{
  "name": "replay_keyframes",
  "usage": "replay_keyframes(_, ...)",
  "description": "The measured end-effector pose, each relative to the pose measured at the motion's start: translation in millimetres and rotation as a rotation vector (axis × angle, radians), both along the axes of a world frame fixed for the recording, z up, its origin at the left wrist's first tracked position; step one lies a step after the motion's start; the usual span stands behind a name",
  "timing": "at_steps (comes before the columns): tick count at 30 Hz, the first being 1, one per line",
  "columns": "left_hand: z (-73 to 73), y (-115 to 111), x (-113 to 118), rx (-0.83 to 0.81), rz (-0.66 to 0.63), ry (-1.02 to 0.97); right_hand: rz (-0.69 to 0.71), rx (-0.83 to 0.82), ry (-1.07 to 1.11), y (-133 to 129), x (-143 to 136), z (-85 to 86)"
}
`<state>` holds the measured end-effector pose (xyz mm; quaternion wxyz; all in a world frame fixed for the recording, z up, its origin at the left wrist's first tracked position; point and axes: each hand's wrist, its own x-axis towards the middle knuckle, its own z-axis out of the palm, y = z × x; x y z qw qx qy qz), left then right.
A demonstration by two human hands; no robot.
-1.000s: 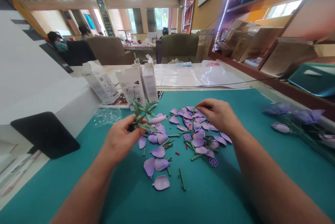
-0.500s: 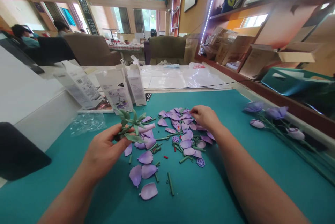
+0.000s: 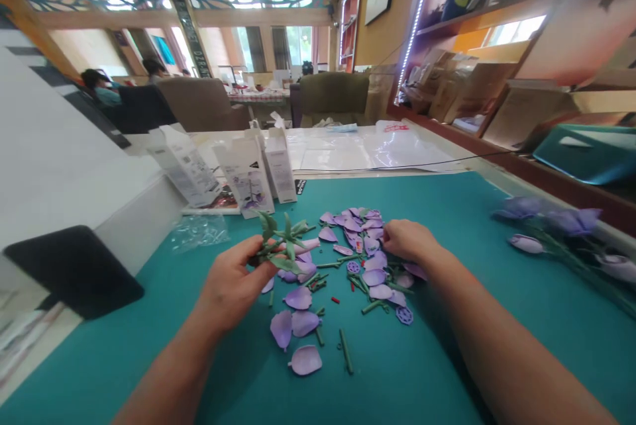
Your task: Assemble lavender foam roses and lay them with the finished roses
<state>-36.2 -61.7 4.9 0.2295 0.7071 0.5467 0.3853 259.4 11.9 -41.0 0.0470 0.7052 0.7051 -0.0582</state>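
Note:
Between the thumb and fingers of my left hand [image 3: 229, 283] is a bunch of green leaf pieces [image 3: 284, 243], held above the left side of the parts. My right hand [image 3: 410, 241] is closed at the right edge of the pile of purple petals [image 3: 376, 259]; its fingertips are at the petals, and what they grip, if anything, is hidden. Nearer to me lie several loose petals [image 3: 305, 360] and a green stem piece [image 3: 346, 351]. A purple lattice disc [image 3: 404, 315] rests below the pile, and a small red piece [image 3: 336, 300] lies left of it.
White boxes [image 3: 246, 177] stand at the back left, with clear plastic wrap [image 3: 199, 232] before them. A dark tablet-like panel [image 3: 74, 271] is at the left. Purple flowers on stems [image 3: 576, 220] lie on the green mat [image 3: 427, 372] at the right. People sit far behind.
The camera view has turned left, shifting the scene rightward. My right hand has moved slightly nearer along the pile's right edge. My left hand still holds the leaves.

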Motion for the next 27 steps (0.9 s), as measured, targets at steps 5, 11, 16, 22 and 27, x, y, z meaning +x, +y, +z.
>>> replay_keyframes(5, 0.0, -2.6, 0.4, -0.005, -0.019, -0.025, 0.039, 0.086, 0.016, -4.0, -3.7, 12.3)
replay_keyframes(11, 1.0, -4.6, -1.0, -0.001, -0.078, -0.075, 0.031, 0.188, 0.396, -17.7, -16.5, 39.2)
replay_keyframes(16, 1.1, -8.1, -7.7, -0.034, -0.119, -0.136, 0.180, 0.306, 0.941, -30.4, -29.3, 44.5)
replay_keyframes(22, 11.1, -14.7, -11.1, -0.119, -0.113, -0.227, 0.275, 0.311, 1.292, -49.1, -48.8, 55.8)
replay_keyframes(27, 17.0, -18.3, -9.2, -0.223, -0.149, -0.283, 0.448, 0.502, 1.292, -67.4, -63.6, 65.4)
